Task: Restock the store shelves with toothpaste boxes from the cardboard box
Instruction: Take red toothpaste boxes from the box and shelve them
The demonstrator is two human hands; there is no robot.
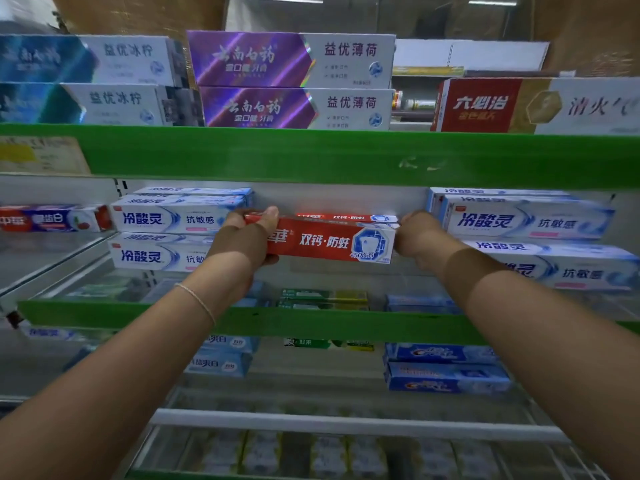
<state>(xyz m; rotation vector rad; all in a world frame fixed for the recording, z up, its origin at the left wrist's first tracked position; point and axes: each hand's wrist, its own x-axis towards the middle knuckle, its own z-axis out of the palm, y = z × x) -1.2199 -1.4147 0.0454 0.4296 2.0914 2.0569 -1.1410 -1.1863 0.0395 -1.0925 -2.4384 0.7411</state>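
We hold a red toothpaste box (332,239) lengthwise in the gap on the middle shelf, between two stacks of blue-and-white toothpaste boxes. Our left hand (247,239) grips its left end, thumb over the top edge and fingers curled beneath. Our right hand (414,237) is at the box's right end, fingers curled against it; how they close on the far side we cannot tell. A second red box (346,217) lies just behind the held one, only its top face showing.

The left blue-and-white stack (173,233) sits just beside our left hand, and the right blue-and-white stack (540,237) just beside our right wrist. A thin bracelet (197,299) circles our left forearm.

On the shelf above, behind its green edge strip (346,157), two purple toothpaste boxes (294,81) stand stacked, with teal-and-white boxes (90,81) to their left and a red-and-gold box (533,105) to the right. A lower green strip (311,323) fronts the middle shelf, and more blue boxes (446,372) lie on the shelf below.
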